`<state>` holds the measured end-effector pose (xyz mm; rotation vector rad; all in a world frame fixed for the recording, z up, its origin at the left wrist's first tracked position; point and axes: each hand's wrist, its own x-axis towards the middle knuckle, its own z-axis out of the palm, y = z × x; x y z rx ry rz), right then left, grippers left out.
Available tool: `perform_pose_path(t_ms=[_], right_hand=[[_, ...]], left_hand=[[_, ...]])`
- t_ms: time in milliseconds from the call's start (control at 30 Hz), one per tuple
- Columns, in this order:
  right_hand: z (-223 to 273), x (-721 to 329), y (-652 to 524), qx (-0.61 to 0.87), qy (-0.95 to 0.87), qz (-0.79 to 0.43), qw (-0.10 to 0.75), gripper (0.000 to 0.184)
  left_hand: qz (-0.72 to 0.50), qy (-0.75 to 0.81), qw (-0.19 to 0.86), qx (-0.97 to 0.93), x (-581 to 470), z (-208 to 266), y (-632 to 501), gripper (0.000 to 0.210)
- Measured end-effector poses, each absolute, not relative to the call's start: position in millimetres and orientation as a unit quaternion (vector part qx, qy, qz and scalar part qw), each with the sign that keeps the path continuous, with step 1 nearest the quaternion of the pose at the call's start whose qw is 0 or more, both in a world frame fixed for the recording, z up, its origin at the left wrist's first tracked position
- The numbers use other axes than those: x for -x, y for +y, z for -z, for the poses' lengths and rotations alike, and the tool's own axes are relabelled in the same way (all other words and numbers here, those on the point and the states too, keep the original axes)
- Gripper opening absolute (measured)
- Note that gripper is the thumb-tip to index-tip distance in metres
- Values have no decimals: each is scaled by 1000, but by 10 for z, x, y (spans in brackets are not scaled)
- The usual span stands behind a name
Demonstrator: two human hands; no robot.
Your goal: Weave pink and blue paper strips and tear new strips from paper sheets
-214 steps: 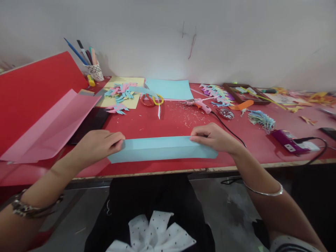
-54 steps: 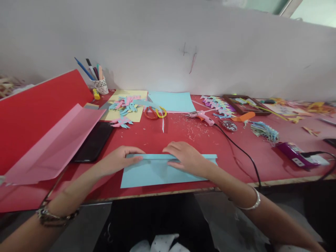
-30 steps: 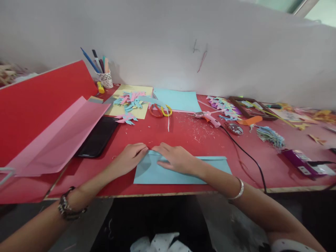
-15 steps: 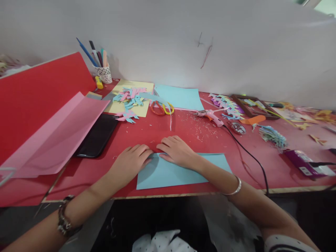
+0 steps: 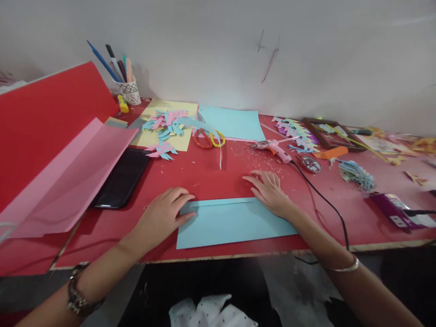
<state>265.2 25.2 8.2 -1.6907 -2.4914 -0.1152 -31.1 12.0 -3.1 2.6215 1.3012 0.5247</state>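
Nearest, a white polka-dot bow (image 5: pixel 213 313) shows below the red counter (image 5: pixel 204 177), a dark beaded bracelet (image 5: pixel 79 295) circles the left wrist and a silver bangle (image 5: pixel 356 264) sits on the right arm. A light-blue sheet of paper (image 5: pixel 235 227) lies flat just inside the counter's front edge, its long side running across and a narrow fold along its far side. The sheet lies between the 2 hands: the left hand (image 5: pixel 163 213) is at its far left corner, fingers loosely bent, the thumb over the paper and well parted from the index finger beside the far edge. The right hand (image 5: pixel 270 193) is palm down with fingers spread, above the far right part of the sheet, its fingertips reaching past the fold; whether it presses down cannot be told. Left of the hands, 1 large pink sheet (image 5: pixel 78 181) with a crease overlaps a black flat slab (image 5: pixel 124 179). Beyond the right hand are a pink glue gun (image 5: pixel 279 152) and its black cord (image 5: pixel 325 204). Farther back, scissors (image 5: pixel 211 140) with 1 red and 1 yellow handle lie near cut paper strips (image 5: pixel 166 125) on a cream sheet (image 5: pixel 187 109). Against the wall (image 5: pixel 204 50) are another blue sheet (image 5: pixel 233 122) and, to the left, a patterned pen cup (image 5: pixel 130 93).
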Motion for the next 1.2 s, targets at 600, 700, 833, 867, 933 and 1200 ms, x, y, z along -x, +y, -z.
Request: perform_pose_path(t_ms=[600,700,833,867,933,1200], right_hand=[[-109,-1850,379,372,-914,-118,110,26],[-143,-1843,342,378,-913,-109,107,25],[-158,-1735,336,347,-922,-138,96,24],[-157,-1694,353,340,-923,-152,96,26],[-158,-1611,404,339,-919,-178,96,29],[-206,-1448,529,338,-929,-142,54,20]], left_hand=[[-167,396,-75,-900,275,-68,39,26],[-155,424,-70,-890,284,-66,-67,25],[-175,498,-54,-847,287,-5,-171,30],[-184,506,-57,-841,287,10,-184,32],[-200,512,-58,-833,290,29,-198,34],[-238,533,-1,-812,310,47,-183,39]])
